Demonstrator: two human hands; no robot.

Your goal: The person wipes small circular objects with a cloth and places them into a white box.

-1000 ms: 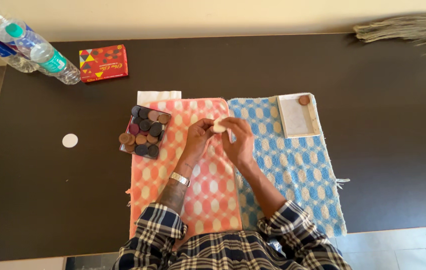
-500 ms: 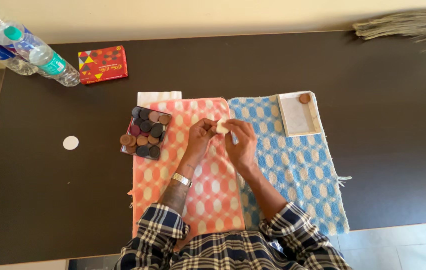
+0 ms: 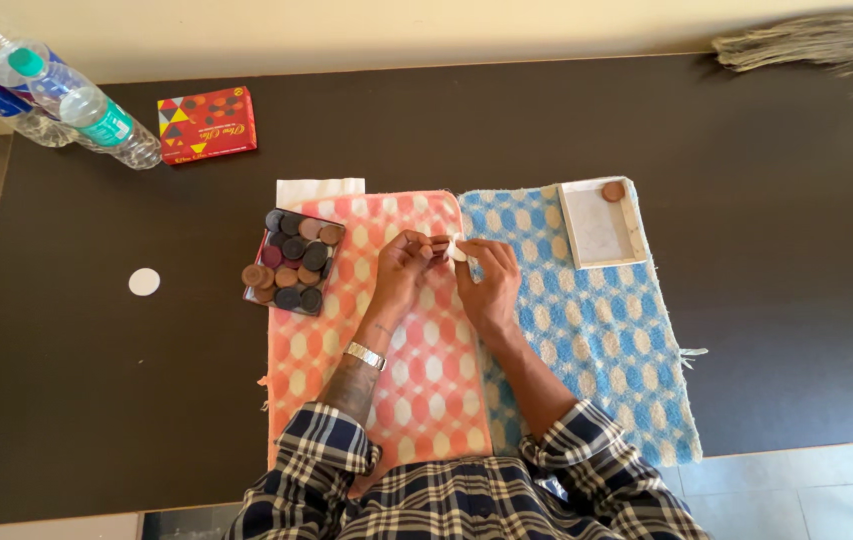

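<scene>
The dark tabletop [image 3: 767, 330] is carrying two towels side by side; the orange towel [image 3: 417, 390] is lying left, the blue towel [image 3: 597, 340] right; a tray of round discs [image 3: 292, 260] is resting on the orange towel's far left corner; a white tray [image 3: 602, 222] is sitting on the blue towel; the left hand [image 3: 399, 275] is pinching a brown disc [image 3: 439, 246]; the right hand [image 3: 489, 280] is pressing a small white cloth [image 3: 458, 247] against it, above the towels' seam.
</scene>
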